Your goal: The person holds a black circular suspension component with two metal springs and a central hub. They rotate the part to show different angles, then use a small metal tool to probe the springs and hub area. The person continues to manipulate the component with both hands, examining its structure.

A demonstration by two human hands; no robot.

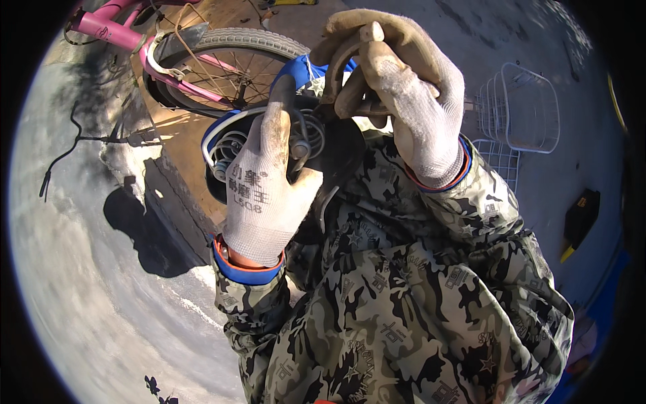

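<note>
My left hand (pixel 266 182), in a stained white work glove, grips an upturned black bicycle saddle (pixel 343 158) beside its metal coil springs (pixel 229 145), index finger lying along it and thumb apart. My right hand (pixel 410 108), also gloved, is raised just beyond the saddle, its fingers curled; whatever they hold is hidden. A blue and white bundle (pixel 296 74) shows behind the saddle.
A pink bicycle frame (pixel 104 25) with a wheel (pixel 269 40) lies at upper left on a brown board (pixel 185 165). White wire baskets (pixel 531 111) stand on the concrete at right, near a black and yellow object (pixel 580 219).
</note>
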